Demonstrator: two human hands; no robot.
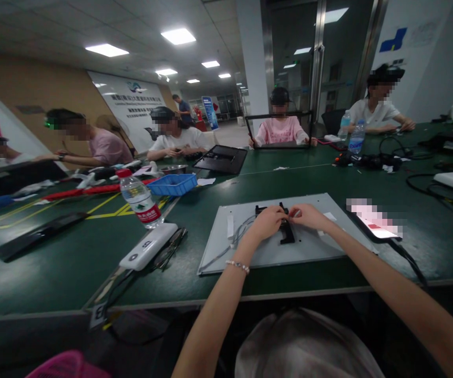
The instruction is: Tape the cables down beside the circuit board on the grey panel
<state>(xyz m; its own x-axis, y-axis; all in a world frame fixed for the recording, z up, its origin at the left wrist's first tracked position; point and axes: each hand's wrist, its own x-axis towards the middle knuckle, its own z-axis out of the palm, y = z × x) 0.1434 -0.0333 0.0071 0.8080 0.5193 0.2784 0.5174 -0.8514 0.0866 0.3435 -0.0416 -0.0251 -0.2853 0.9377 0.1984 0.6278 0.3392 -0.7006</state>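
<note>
A flat grey panel (309,249) lies on the table before me. On its middle sits a black plastic bracket (288,233), partly covered by my hands. My left hand (268,223) bends over the bracket's left side, fingers closed and pressed down against it. From the other side my right hand (308,216) meets it, thumb and fingers pinched at the bracket's centre; whatever small thing they hold is hidden. A loose grey cable (226,253) runs across the panel's left part and passes under my left hand. White strips (230,227) stick to the panel.
Left of the panel are a white power bank (150,247), folded glasses (170,248), a water bottle (140,202) and a blue tray (173,184). A lit phone (374,220) with a cable lies at right. Across the table, a person holds a black frame (279,147).
</note>
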